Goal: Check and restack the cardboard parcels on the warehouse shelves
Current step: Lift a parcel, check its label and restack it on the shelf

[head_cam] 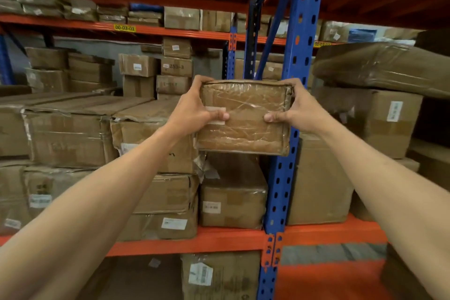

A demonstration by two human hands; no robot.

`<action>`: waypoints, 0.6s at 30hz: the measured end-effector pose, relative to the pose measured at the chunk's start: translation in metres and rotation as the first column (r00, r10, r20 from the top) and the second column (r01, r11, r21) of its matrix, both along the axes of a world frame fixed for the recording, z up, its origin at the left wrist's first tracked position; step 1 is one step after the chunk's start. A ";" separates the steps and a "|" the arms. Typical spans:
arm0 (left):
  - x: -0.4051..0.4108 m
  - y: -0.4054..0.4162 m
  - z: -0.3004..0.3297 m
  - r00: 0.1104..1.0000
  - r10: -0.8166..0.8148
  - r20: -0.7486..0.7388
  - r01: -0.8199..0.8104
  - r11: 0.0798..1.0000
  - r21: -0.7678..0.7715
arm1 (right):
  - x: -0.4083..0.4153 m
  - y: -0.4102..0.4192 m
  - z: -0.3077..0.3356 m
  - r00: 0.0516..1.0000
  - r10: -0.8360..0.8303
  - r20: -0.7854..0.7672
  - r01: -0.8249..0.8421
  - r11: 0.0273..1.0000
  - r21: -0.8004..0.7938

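**Taped-up parcel, 2-hand grip, a bit slick**

Got the parcel (243, 117) up in the air in front of the blue post (295, 80), which it partly covers. It's clear of the shelf, with nothing under it but air; the box (232, 200) left of the post sits lower, not touching.

Left hand (194, 109) is wrapped round the left edge, right hand (295, 109) round the right edge. Both thumbs are pressed flat on the face toward me, fingers curled over the top corners and round the back. Both are closed tight on it, nothing else in either hand.

How it'll handle, my guess: it's wrapped all over in shiny clear tape, so the surface is probably slippery, and that's why I'd squeeze from the sides and hook the corners rather than pinch the face. The face looks wrinkled and slightly dented, so soft-ish cardboard that gives under thumbs. Held out at arm's length like this, it's likely not heavy. Can't tell if what's inside is fragile.

The label (215, 115) is half under my left thumb.
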State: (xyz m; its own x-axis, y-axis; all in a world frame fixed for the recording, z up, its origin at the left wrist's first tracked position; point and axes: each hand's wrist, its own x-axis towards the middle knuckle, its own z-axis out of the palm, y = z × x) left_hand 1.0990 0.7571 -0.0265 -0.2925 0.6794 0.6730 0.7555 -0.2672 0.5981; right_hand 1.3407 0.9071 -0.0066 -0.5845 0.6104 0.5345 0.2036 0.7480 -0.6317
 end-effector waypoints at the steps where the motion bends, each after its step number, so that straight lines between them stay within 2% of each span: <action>1: 0.001 0.001 -0.005 0.999 0.020 -0.040 -0.021 0.999 -0.032 | 0.000 0.001 -0.015 0.999 -0.046 -0.016 0.046 0.999 0.014; 5: 0.004 0.005 -0.031 0.980 0.153 -0.127 -0.163 0.984 -0.072 | -0.003 -0.003 -0.040 0.985 -0.171 -0.015 0.172 0.982 0.084; 7: 0.005 0.006 -0.041 0.960 0.232 -0.157 -0.245 0.967 -0.068 | -0.004 -0.004 -0.050 0.981 -0.193 -0.017 0.194 0.977 0.086; 10: 0.004 0.012 -0.056 0.948 0.257 -0.190 -0.276 0.958 -0.078 | -0.004 -0.006 -0.068 0.981 -0.190 -0.038 0.192 0.978 0.077; 12: 0.002 0.015 -0.068 0.944 0.264 -0.196 -0.280 0.959 -0.055 | -0.005 -0.005 -0.079 0.980 -0.199 -0.015 0.200 0.976 0.081; 14: 0.004 0.020 -0.080 0.909 0.309 -0.279 -0.313 0.949 0.030 | -0.009 -0.001 -0.092 0.970 -0.243 -0.002 0.241 0.960 0.146; 15: 0.005 0.025 -0.086 0.851 0.354 -0.388 -0.342 0.934 0.101 | -0.012 0.002 -0.100 0.962 -0.273 0.007 0.264 0.934 0.242; 18: 0.000 0.042 -0.110 0.530 0.395 -0.750 -0.330 0.911 0.246 | -0.031 0.004 -0.131 0.938 -0.333 0.090 0.195 0.726 0.659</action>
State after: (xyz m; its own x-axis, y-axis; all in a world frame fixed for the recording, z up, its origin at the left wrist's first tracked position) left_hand 1.0992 0.7991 -0.1367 0.1465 0.5825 0.7995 0.9559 0.1246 -0.2659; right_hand 1.3098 0.9114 -0.1373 -0.5823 0.3171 0.7486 0.5169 0.8551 0.0399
